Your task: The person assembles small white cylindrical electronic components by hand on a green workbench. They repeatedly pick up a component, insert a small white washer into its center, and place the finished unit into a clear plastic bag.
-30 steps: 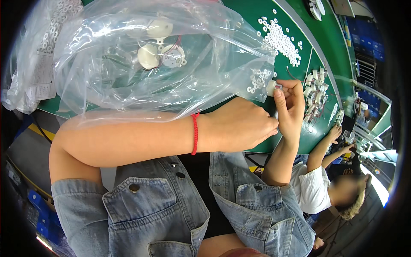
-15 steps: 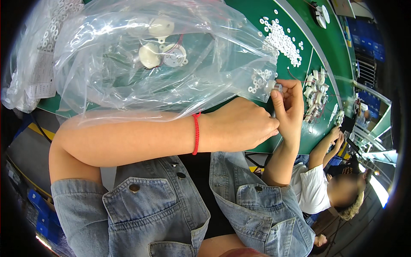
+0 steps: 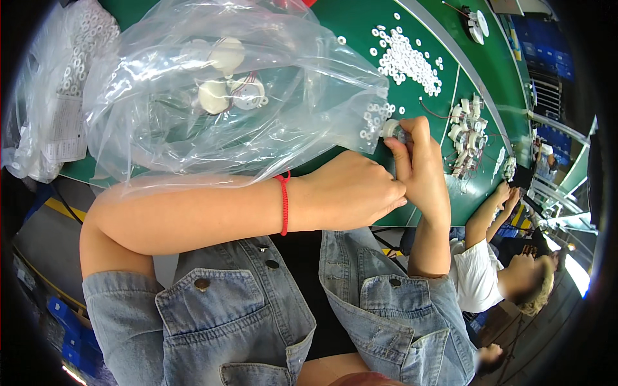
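The small part pinched in the right hand is mostly covered by thumb and fingers, too small to make out. The left hand curls inward, its fingertips out of sight against the right palm. Round white pieces inside the clear plastic bag blur behind crinkled film. A second bag at the left is cut by the dark rim. The wired parts on the table are too tiny to tell apart.
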A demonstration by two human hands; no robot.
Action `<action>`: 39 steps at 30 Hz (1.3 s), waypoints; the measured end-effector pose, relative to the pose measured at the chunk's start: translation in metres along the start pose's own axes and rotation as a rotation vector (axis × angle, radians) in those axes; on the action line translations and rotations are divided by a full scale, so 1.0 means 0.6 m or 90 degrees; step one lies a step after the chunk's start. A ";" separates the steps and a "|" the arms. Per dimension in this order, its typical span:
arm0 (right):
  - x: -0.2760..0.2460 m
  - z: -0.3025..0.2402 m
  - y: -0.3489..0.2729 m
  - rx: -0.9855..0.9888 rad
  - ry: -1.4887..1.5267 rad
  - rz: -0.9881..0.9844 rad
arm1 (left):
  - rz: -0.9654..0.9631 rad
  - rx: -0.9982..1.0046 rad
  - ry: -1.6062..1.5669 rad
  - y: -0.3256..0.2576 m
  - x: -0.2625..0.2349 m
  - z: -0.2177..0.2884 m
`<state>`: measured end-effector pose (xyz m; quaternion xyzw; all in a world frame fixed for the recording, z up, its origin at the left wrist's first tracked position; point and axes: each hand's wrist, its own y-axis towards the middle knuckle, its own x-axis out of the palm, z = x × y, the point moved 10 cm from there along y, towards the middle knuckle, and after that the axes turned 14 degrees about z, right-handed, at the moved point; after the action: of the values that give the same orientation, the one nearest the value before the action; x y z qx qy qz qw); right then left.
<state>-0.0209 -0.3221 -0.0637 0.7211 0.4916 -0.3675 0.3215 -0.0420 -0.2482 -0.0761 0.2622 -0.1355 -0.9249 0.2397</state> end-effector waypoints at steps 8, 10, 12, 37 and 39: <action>0.005 -0.007 0.010 -0.052 0.005 -0.002 | 0.003 -0.014 -0.040 0.003 -0.002 0.000; 0.002 -0.007 0.001 -0.051 0.017 0.027 | 0.007 -0.007 -0.040 0.002 -0.003 0.002; -0.002 0.004 -0.003 -0.005 0.045 0.032 | -0.010 -0.011 -0.034 0.003 -0.001 0.001; -0.319 0.288 -0.089 0.253 0.226 0.678 | -0.054 -0.094 -0.012 0.026 -0.007 -0.006; -0.328 0.307 -0.084 0.210 0.007 0.666 | -0.062 -0.053 0.004 0.025 -0.002 0.001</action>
<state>-0.1563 -0.5519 0.0015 0.9119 0.0049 -0.2273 0.3416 -0.0358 -0.2601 -0.0694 0.2610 -0.0837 -0.9395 0.2057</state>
